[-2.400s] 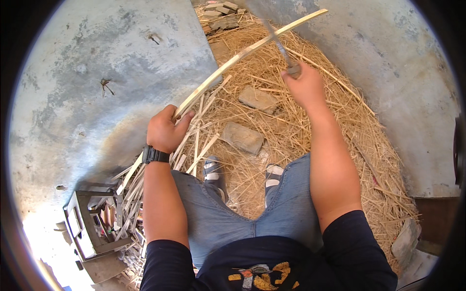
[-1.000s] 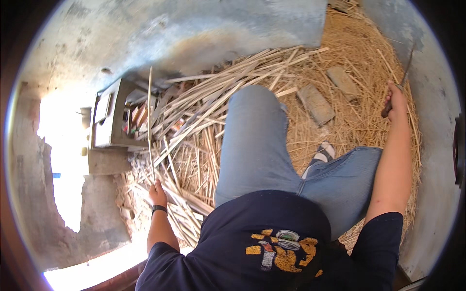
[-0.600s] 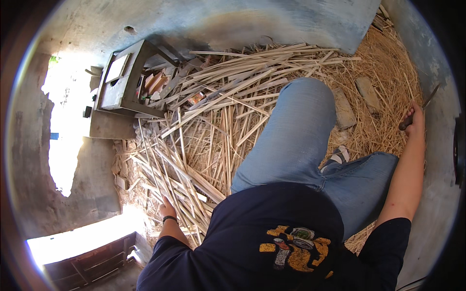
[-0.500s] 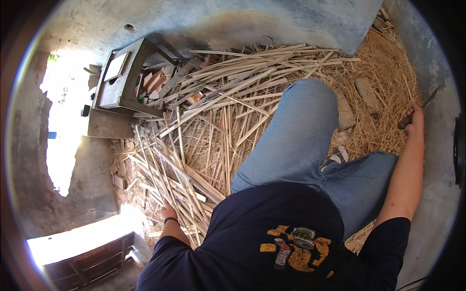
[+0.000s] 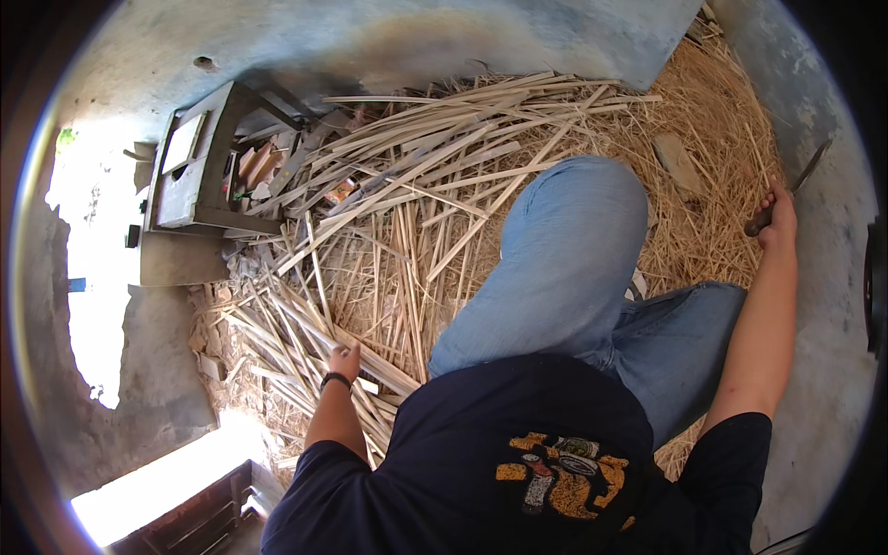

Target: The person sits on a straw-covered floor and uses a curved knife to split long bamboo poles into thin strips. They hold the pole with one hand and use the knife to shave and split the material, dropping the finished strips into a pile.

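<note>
1. Pale split cane strips (image 5: 305, 342) lie under the left hand (image 5: 344, 359), whose fingers rest on them; an actual grasp cannot be told.
2. The right hand (image 5: 779, 215), well apart, clenches a knife (image 5: 794, 185) beside the straw (image 5: 712, 139).

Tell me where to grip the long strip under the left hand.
Grip the strip at its near end, where the left hand already rests, coming down from above. It lies flat on the pile, so fingers probably need to pinch its two long edges.
</note>
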{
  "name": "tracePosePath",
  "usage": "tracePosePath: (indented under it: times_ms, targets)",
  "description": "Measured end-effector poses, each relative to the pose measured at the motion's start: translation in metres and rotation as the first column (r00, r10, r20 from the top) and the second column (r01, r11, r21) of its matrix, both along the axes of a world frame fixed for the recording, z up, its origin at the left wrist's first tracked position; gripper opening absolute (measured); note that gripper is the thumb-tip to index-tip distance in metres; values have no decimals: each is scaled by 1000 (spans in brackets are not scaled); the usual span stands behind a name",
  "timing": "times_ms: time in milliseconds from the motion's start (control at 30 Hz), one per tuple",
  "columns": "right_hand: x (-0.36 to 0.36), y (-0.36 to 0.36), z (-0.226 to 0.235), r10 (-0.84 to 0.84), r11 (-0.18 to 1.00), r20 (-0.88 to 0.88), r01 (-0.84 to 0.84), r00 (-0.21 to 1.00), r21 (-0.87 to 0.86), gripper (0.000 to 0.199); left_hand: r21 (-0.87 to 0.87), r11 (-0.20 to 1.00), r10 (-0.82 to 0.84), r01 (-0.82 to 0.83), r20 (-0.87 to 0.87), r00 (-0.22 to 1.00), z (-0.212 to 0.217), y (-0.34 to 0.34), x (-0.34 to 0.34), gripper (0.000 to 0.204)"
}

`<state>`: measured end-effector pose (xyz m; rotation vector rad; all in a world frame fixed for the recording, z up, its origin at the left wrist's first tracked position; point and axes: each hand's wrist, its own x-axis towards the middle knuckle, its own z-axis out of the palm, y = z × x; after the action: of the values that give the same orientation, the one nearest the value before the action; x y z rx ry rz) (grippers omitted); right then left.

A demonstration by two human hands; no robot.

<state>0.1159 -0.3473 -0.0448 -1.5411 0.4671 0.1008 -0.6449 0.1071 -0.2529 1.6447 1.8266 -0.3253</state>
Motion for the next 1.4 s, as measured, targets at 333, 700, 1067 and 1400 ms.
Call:
tracePosePath:
  times_ms: [333,700,1067,1400]
  targets:
    - [-2,-3,71,78,993,290,-101,954,66,26,-84,853,-500,516,156,852,-57,22,185,71]
    - [-12,-35,5,48,992,13,-46,999,-115,22,-143,747,-644,649,83,760,-103,8,295,64]
    - [-9,-46,-12,43,994,-50,-48,998,-102,20,-255,733,-678,631,-192,710,-64,17,328,48]
    - [-3,-50,-24,55,996,-91,-61,994,-72,18,49,731,-596,680,-438,673,-7,82,342,34]
